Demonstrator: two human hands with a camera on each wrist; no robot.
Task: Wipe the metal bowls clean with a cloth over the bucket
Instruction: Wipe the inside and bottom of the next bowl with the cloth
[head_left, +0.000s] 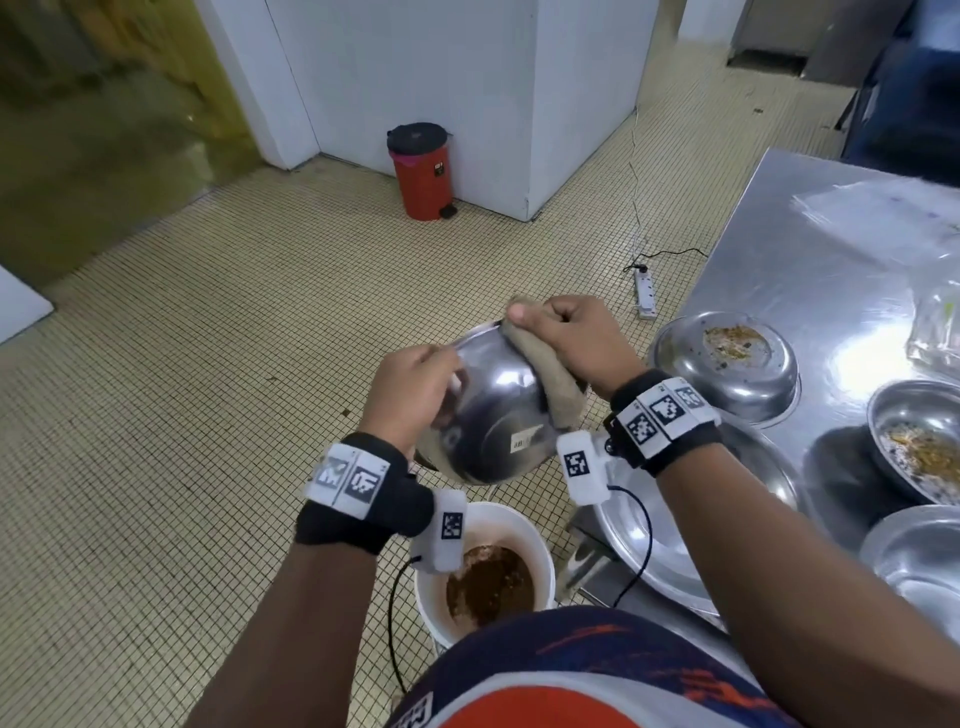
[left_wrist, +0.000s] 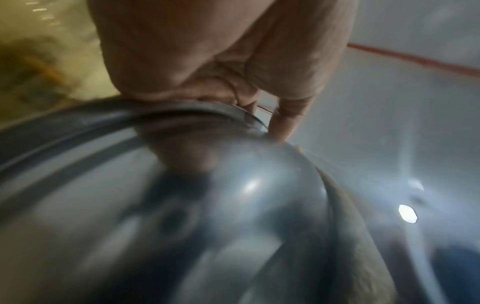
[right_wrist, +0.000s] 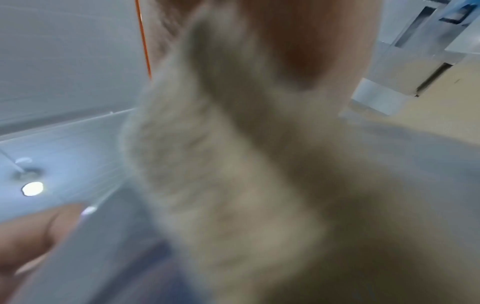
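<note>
A shiny metal bowl (head_left: 493, 415) is held tilted in the air, its outside toward me, above and beyond a white bucket (head_left: 540, 535) of brown slop on the floor. My left hand (head_left: 410, 395) grips the bowl's left rim (left_wrist: 182, 111). My right hand (head_left: 566, 338) clutches a beige cloth (head_left: 550, 384) against the bowl's far right rim, thumb on top. The cloth (right_wrist: 221, 174) fills the right wrist view, blurred. In the left wrist view the bowl (left_wrist: 233, 205) bulges close, the cloth (left_wrist: 350, 236) draped on its right.
A steel table (head_left: 810, 249) stands at right with an upturned dirty bowl (head_left: 727, 364), a bowl with food scraps (head_left: 919, 441), another bowl (head_left: 919, 561) and a large steel tray (head_left: 675, 519). A red pedal bin (head_left: 421, 171) and a power strip (head_left: 645, 293) sit on the tiled floor.
</note>
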